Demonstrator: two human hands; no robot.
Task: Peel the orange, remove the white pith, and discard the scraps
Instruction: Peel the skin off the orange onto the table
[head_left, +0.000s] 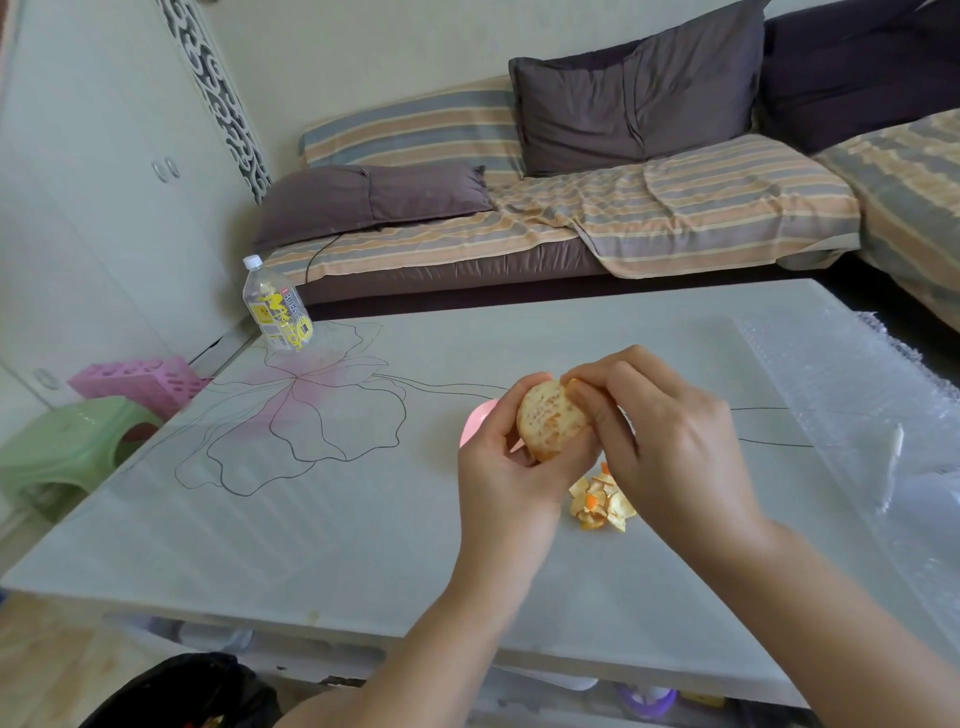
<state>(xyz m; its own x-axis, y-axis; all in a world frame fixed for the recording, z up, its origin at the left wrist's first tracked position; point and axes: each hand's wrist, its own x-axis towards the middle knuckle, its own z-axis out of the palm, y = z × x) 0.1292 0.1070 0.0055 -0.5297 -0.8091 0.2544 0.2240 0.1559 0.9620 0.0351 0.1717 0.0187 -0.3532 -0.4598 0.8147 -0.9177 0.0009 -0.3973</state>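
Cradling the pale, pith-coated orange (551, 422), left fingers (496, 432) curl; right fingers (621, 375) pinch it.

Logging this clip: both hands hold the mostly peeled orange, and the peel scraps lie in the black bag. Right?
Not quite. The head view shows the peel scraps piled on the table beside the right hand, not in the black bag. The left hand and right hand do hold the orange.

Pale glass-topped table (363, 519) with flower line-drawing, pile of peel scraps (600, 501) just beneath grip on orange (550, 421), pink object (480, 418) behind grip, mostly hidden, plastic bottle (278, 306) upright well beyond-left, bubble wrap (857, 405) well right.
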